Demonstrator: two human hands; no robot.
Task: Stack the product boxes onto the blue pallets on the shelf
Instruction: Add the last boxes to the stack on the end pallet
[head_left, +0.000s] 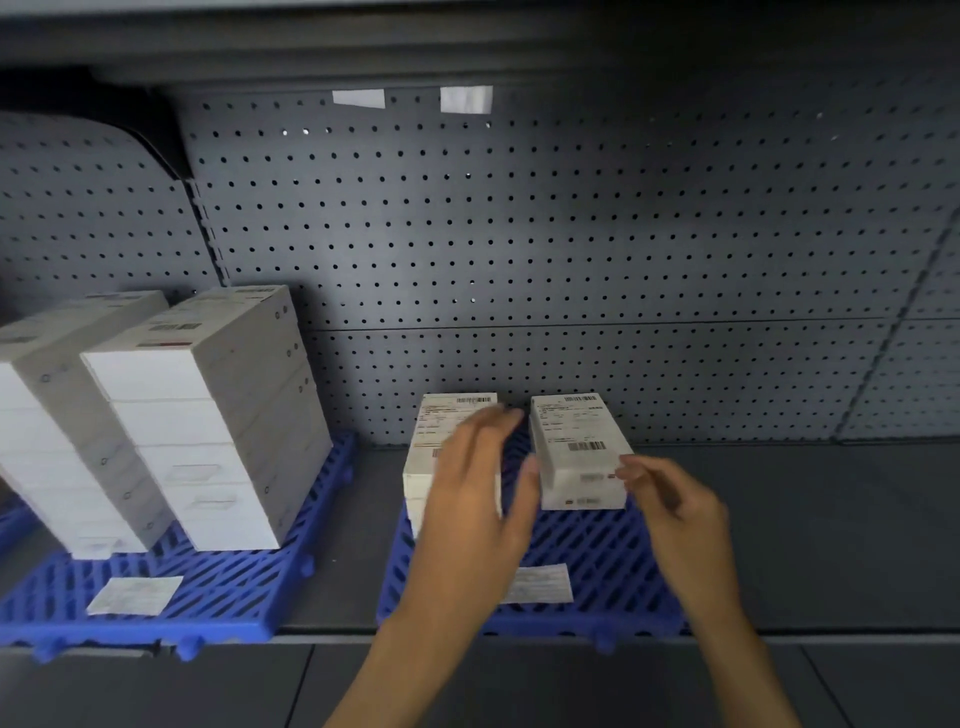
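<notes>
On the right blue pallet (587, 545) stand a short stack of white product boxes (441, 415) and, to its right, a single white box (574, 447) with barcode labels on top. My left hand (478, 499) hovers with straight fingers in front of the short stack, its thumb close to the single box's left side. My right hand (675, 509) floats just off that box's right front corner, fingers relaxed and holding nothing. Both hands are blurred. The left blue pallet (171, 587) carries two tall stacks of white boxes (208, 415).
A grey perforated back panel (571, 234) closes the shelf behind the pallets. A paper label (540, 584) lies on the right pallet's front, another paper label (135, 595) on the left pallet. Bare grey shelf (831, 519) extends to the right.
</notes>
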